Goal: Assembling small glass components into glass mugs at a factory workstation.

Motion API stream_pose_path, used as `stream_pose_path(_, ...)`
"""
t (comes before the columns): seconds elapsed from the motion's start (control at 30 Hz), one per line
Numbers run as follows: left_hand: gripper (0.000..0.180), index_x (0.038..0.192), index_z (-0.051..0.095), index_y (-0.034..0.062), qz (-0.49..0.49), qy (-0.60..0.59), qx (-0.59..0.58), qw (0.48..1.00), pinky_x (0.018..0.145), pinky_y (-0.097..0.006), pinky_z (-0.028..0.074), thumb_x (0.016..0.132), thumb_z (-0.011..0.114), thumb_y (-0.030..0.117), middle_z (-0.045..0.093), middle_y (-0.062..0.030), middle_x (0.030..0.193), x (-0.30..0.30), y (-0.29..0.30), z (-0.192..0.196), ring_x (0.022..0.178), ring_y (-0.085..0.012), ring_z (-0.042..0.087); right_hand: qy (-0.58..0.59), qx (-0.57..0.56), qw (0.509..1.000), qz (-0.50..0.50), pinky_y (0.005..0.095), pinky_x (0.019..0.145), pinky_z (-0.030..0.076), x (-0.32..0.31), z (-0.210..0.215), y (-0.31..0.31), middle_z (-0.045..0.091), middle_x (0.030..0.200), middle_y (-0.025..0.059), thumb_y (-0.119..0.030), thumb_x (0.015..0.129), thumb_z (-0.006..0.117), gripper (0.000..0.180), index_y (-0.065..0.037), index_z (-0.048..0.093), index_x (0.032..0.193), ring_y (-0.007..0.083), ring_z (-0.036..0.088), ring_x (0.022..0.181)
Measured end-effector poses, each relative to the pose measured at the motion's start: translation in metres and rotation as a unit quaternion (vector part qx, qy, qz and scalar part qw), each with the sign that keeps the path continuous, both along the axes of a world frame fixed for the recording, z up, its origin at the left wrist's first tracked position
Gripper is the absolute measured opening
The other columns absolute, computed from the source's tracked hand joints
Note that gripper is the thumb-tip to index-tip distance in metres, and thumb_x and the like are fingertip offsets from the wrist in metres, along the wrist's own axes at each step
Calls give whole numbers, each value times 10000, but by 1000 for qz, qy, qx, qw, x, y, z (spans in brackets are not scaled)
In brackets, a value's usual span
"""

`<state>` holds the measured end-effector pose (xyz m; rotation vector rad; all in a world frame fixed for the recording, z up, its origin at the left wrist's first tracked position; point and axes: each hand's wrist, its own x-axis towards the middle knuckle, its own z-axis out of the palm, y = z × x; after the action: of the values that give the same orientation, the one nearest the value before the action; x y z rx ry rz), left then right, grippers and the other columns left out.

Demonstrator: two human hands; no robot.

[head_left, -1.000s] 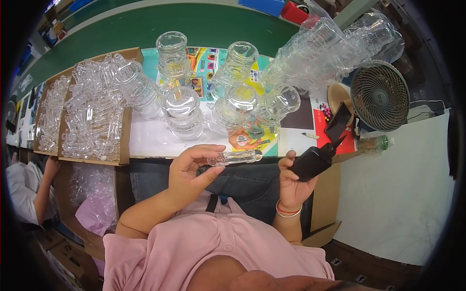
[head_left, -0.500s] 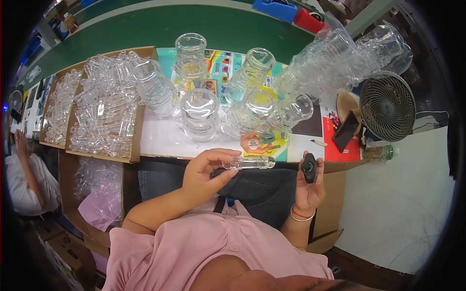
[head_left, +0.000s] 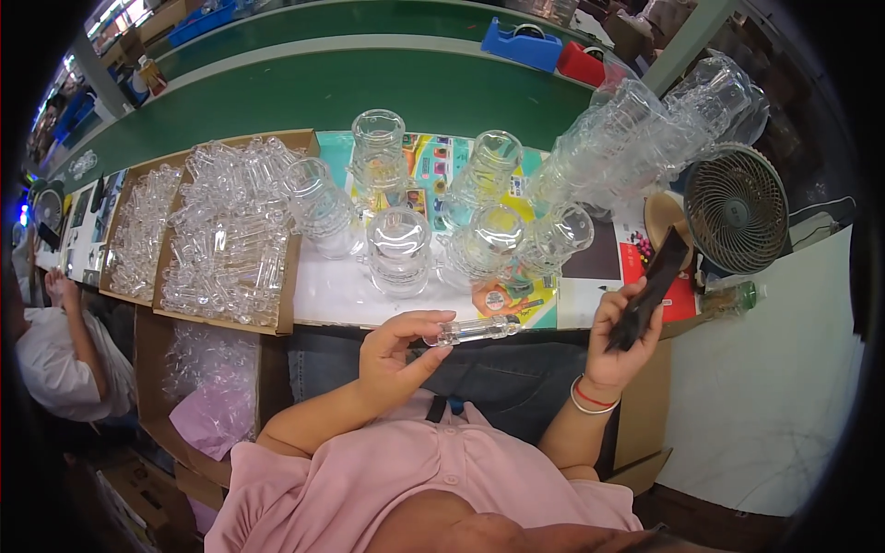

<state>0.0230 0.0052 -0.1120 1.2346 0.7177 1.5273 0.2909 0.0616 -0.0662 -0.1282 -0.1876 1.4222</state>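
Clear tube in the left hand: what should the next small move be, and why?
Probably ease the right hand, holding the black object, toward the clear tube: the left hand pinches the tube's left end, its right end is free, and a gap separates it from the black object.

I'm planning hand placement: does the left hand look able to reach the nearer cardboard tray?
Probably yes: nothing visible blocks the left hand from the nearer cardboard tray, though the clear piece it holds may hinder grasping.
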Motion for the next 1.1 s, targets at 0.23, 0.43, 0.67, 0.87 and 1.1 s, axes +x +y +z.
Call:
stream_pose_path(0.23,347,1033,472,2,14,-12,8,1000,868,-314,450,740,607,-126,517,-223,1129,-1,1,-1,1056,-235,525,-160,-121,979,-25,217,393,336,-41,-3,-1,555,907,91,-347,886,492,374,-19,525,1063,119,454,595)
stream_pose_path(0.43,405,1066,488,-6,14,-52,-34,998,867,-310,444,708,624,-139,523,-204,1114,-2,2,10,1042,-227,529,-301,38,951,-62,238,458,468,-81,25,-17,517,1036,139,-416,899,448,487,-34,405,1198,161,567,711)
stream_pose_path(0.67,368,1055,504,-23,3,-72,-25,997,862,-286,439,725,628,-130,511,-181,1137,-5,7,12,1027,-194,528,-471,76,872,-106,265,686,477,-101,40,-19,509,953,154,-434,823,520,551,17,396,1115,182,537,787)
stream_pose_path(0.87,382,1036,510,-20,22,-45,6,999,856,-298,448,699,641,-141,514,-183,1117,-4,6,11,1023,-212,534,-558,67,812,-156,262,676,471,-105,45,-26,538,902,151,-484,801,539,567,16,416,1040,173,541,758)
stream_pose_path(1.1,382,1013,525,-11,44,-16,36,998,860,-310,452,680,655,-147,523,-183,1094,-5,4,10,1014,-233,539,-606,79,776,-156,294,674,501,-105,45,-34,548,895,167,-514,786,576,590,-25,378,1052,194,548,769)
